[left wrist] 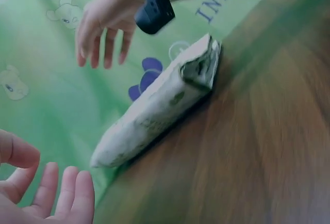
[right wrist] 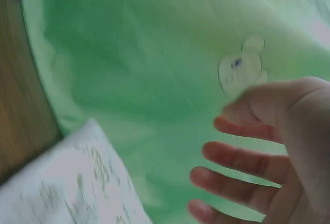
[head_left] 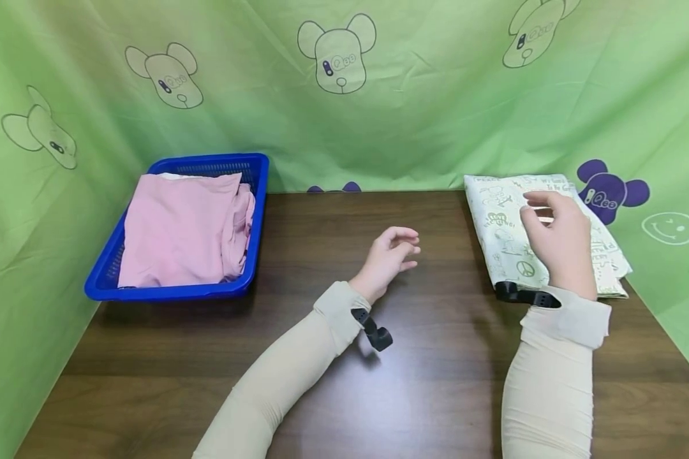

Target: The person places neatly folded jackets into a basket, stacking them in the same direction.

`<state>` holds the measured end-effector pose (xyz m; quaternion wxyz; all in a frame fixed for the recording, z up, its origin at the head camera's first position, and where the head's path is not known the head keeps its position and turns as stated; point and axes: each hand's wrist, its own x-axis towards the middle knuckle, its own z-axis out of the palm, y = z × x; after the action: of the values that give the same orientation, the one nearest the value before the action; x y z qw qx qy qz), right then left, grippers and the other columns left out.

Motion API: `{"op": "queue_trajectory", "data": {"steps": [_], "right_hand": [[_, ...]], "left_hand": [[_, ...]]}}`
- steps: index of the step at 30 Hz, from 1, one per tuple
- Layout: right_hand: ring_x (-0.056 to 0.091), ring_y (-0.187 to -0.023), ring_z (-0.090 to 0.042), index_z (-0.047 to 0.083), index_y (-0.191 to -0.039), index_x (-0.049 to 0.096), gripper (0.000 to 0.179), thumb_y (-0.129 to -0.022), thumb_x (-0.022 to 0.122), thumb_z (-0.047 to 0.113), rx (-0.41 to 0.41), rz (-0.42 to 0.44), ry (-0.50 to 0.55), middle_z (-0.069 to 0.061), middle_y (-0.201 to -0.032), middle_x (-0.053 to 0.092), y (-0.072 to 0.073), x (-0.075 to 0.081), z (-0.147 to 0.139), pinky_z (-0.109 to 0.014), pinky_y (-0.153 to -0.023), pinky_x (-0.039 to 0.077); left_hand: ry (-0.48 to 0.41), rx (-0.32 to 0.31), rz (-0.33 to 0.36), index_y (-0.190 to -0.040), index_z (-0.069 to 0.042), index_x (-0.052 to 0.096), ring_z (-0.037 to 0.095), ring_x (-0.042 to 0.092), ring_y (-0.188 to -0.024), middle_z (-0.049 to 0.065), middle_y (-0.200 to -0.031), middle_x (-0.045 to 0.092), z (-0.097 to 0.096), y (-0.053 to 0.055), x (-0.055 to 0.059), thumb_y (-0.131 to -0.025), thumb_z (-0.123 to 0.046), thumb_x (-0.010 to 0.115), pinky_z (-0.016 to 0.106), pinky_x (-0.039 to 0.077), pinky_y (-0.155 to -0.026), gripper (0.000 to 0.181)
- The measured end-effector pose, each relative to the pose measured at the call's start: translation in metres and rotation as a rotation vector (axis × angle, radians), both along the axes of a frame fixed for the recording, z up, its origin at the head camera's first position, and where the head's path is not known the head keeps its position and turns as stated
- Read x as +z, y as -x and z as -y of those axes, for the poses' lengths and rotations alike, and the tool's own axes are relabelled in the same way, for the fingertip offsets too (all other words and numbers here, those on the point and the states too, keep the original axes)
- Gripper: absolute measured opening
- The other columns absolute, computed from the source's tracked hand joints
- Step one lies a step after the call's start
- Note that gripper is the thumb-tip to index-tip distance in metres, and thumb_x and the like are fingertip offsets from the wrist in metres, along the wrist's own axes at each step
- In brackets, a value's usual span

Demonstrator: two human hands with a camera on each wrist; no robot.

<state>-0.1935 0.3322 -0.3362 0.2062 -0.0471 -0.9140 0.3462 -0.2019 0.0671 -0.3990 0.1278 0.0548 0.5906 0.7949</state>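
Note:
A folded white cloth with green print (head_left: pixel 502 242) lies at the right back of the table; its layered fold edge shows in the left wrist view. Over it hovers my right hand (head_left: pixel 559 239), fingers loosely bent and holding nothing; in the left wrist view a gap separates hand and cloth. My left hand (head_left: pixel 381 264) is in the air above the middle of the table, fingers relaxed, with nothing in its grasp. At the left, a blue plastic basket (head_left: pixel 172 293) holds folded pink cloth (head_left: pixel 178 229).
The brown wooden table (head_left: pixel 425 382) reaches back to a green printed curtain (head_left: pixel 413 127), which hangs behind it and at both sides. Each wrist carries a black camera mount, such as the left mount (head_left: pixel 379 338).

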Motion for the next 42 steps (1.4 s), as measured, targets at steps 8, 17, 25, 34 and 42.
{"op": "queue_trajectory", "data": {"steps": [8, 17, 25, 34, 42], "right_hand": [[0.053, -0.111, -0.022, 0.002, -0.141, 0.056, 0.048, -0.102, 0.046, 0.026, -0.068, 0.122, 0.007, -0.023, -0.138, 0.056, -0.001, -0.012, -0.025, -0.030, -0.096, 0.045], [0.024, -0.147, -0.048, -0.004, -0.148, 0.045, 0.054, -0.101, 0.044, 0.021, -0.093, 0.193, 0.043, -0.032, -0.155, 0.036, -0.002, -0.025, -0.049, -0.061, -0.119, 0.019], [0.016, -0.143, -0.054, -0.006, -0.152, 0.036, 0.061, -0.099, 0.047, 0.022, -0.191, 0.253, 0.058, -0.037, -0.154, 0.028, -0.006, -0.036, -0.063, -0.063, -0.117, 0.015], [0.001, -0.145, -0.051, 0.008, -0.162, 0.015, 0.081, -0.097, 0.055, 0.035, -0.234, 0.364, 0.152, -0.031, -0.164, 0.002, -0.022, -0.044, -0.079, -0.071, -0.115, 0.008], [0.015, -0.143, -0.060, -0.001, -0.160, 0.006, 0.088, -0.098, 0.056, 0.037, -0.210, 0.441, 0.124, -0.037, -0.161, 0.009, -0.022, -0.049, -0.091, -0.069, -0.115, 0.018]], "left_hand": [[-0.203, -0.100, 0.276, -0.133, 0.003, 0.056, 0.037, 0.057, -0.127, 0.023, -0.141, 0.053, -0.028, 0.000, -0.003, -0.098, -0.001, 0.052, 0.046, 0.047, -0.106, 0.035], [-0.205, -0.171, 0.291, -0.136, 0.002, 0.056, 0.037, 0.055, -0.129, 0.022, -0.143, 0.052, -0.060, -0.006, -0.010, -0.099, -0.001, 0.051, 0.050, 0.043, -0.110, 0.038], [-0.207, -0.224, 0.283, -0.142, -0.003, 0.055, 0.038, 0.048, -0.136, 0.017, -0.145, 0.049, -0.079, -0.008, -0.013, -0.101, -0.002, 0.049, 0.052, 0.038, -0.113, 0.041], [-0.201, -0.296, 0.312, -0.149, -0.014, 0.051, 0.034, 0.041, -0.142, 0.011, -0.157, 0.039, -0.091, -0.011, -0.016, -0.100, -0.004, 0.053, 0.052, 0.034, -0.116, 0.050], [-0.214, -0.335, 0.376, -0.150, -0.016, 0.050, 0.027, 0.037, -0.146, 0.008, -0.154, 0.045, -0.097, -0.014, -0.017, -0.102, -0.008, 0.051, 0.051, 0.033, -0.117, 0.049]]}}
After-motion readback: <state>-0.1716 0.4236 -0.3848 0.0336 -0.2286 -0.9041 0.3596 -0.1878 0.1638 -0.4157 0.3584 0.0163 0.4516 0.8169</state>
